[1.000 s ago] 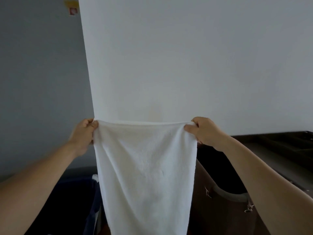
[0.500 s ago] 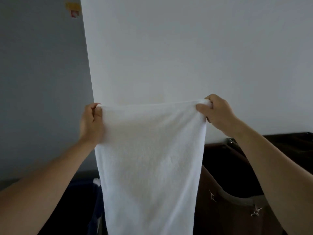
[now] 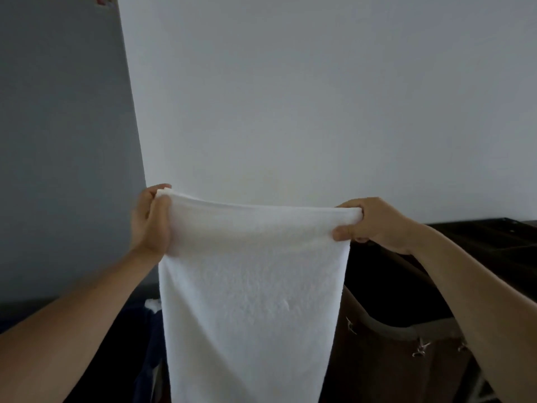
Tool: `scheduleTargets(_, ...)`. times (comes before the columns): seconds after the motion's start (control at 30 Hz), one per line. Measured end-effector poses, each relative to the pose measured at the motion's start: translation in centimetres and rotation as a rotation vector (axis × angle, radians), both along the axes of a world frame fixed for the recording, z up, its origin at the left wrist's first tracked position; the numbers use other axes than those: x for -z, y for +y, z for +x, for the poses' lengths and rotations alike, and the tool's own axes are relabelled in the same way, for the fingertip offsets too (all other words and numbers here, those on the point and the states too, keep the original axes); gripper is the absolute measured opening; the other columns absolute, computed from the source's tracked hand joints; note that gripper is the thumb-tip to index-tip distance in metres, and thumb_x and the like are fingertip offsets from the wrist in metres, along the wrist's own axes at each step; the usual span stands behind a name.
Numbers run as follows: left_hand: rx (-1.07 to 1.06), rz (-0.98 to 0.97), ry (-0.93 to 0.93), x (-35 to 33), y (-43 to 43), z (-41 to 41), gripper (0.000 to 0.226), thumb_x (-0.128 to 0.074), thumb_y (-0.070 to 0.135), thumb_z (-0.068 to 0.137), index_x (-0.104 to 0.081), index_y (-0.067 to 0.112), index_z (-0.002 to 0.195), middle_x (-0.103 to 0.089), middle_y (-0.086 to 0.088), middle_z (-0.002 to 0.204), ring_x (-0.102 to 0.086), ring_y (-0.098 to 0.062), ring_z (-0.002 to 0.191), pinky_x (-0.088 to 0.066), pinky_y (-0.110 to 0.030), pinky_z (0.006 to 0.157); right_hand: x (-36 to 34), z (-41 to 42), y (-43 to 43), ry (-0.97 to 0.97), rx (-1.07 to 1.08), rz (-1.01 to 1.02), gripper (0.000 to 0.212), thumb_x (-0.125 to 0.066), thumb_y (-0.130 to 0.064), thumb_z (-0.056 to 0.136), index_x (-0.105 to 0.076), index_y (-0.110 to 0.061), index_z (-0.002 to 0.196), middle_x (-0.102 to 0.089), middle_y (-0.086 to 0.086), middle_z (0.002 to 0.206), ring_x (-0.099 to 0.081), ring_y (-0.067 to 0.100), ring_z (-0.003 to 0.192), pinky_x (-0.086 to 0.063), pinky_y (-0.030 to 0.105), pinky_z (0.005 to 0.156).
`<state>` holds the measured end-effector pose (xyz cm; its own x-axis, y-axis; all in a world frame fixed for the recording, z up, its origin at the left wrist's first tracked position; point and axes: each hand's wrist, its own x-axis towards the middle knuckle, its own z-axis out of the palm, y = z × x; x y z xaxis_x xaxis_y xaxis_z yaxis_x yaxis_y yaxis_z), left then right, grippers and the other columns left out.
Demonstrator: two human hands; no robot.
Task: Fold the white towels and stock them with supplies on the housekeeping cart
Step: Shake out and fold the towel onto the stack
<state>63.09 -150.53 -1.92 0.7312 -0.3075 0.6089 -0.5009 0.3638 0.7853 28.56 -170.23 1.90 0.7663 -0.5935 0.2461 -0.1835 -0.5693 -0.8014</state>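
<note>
We see the towel (image 3: 250,286) held up in the air before a pale wall (image 3: 305,97), spread by its top edge and hanging straight down past the bottom of the view. The left hand (image 3: 149,222) grips the top left corner, its fingers curled round a bunched fold of the cloth. The right hand (image 3: 374,222) grips the top right corner, the edge gathered between the thumb below and the curled fingers above. The two hands are well apart, the left a little higher, and the top edge sags slightly between them. Both forearms are bare and reach in from the lower corners. Behind the towel on the right we make out a brown bag (image 3: 377,367) with a grey rim and metal clips (image 3: 421,349). Above it a dark tray (image 3: 494,237) stands against the wall; what it holds we cannot tell. Low on the left there is dark blue cloth (image 3: 149,350), with a small white scrap (image 3: 152,304) just beside the towel's left edge. At the top left a sticker (image 3: 103,0) sits on a greyer stretch of wall, cut off by the frame.
</note>
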Motion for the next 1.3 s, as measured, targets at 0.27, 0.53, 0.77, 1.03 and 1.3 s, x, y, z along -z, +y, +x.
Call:
scheduleTargets(0.27,0.438,0.463,0.073,1.1,0.7,2.0,0.014,-0.057,0.02,0.067,-0.067,0.027,0.06,-0.057,0.01,0.052,-0.054,-0.002,0.046,-0.041,-0.02,0.038,2.0,0.8,-0.9,-0.191,0.177,0.14,0.019,-0.086,-0.016,0.075,-0.069,-0.019,0.07,-0.061,-0.003,0.057,-0.055,0.012,0.049,-0.034,0.019,0.04)
scheduleTargets(0.53,0.489,0.504,0.093,2.8,2.3,4.8,0.015,-0.071,0.021,0.082,-0.081,0.027,0.091,-0.076,0.002,0.105,-0.073,-0.013,0.095,-0.056,-0.026,0.077,4.9,2.6,-0.8,-0.13,0.236,0.296,0.023,-0.08,-0.026,0.083,-0.068,-0.015,0.099,-0.076,0.0,0.08,-0.074,0.032,0.068,-0.049,0.025,0.044)
scheduleTargets(0.77,0.124,0.535,0.03,1.1,-1.5,5.7,0.011,-0.068,0.017,0.093,-0.065,0.023,0.084,-0.066,0.01,0.075,-0.058,-0.006,0.063,-0.043,-0.017,0.042,5.4,6.9,-2.7,-0.356,0.327,0.316,0.018,-0.076,-0.022,0.088,-0.064,-0.012,0.098,-0.074,0.014,0.093,-0.075,0.031,0.07,-0.058,0.03,0.055)
scheduleTargets(1.03,0.07,0.215,0.105,-5.7,-5.7,5.7,0.007,-0.061,0.009,0.097,-0.062,0.016,0.101,-0.058,0.004,0.092,-0.06,-0.011,0.086,-0.058,-0.028,0.062,0.4,10.1,-7.4,-0.587,0.305,0.168,0.011,-0.072,-0.017,0.09,-0.062,-0.02,0.09,-0.071,0.002,0.089,-0.076,0.022,0.075,-0.061,0.048,0.082)
scheduleTargets(1.3,0.14,0.131,0.093,-6.2,-3.8,3.0,0.018,-0.06,0.004,0.096,-0.065,0.021,0.094,-0.058,0.005,0.089,-0.06,-0.008,0.084,-0.061,-0.027,0.072,0.0,8.0,-7.5,-0.593,0.236,0.126,0.012,-0.075,-0.02,0.088,-0.064,-0.022,0.09,-0.074,-0.002,0.08,-0.076,0.022,0.074,-0.062,0.044,0.078)
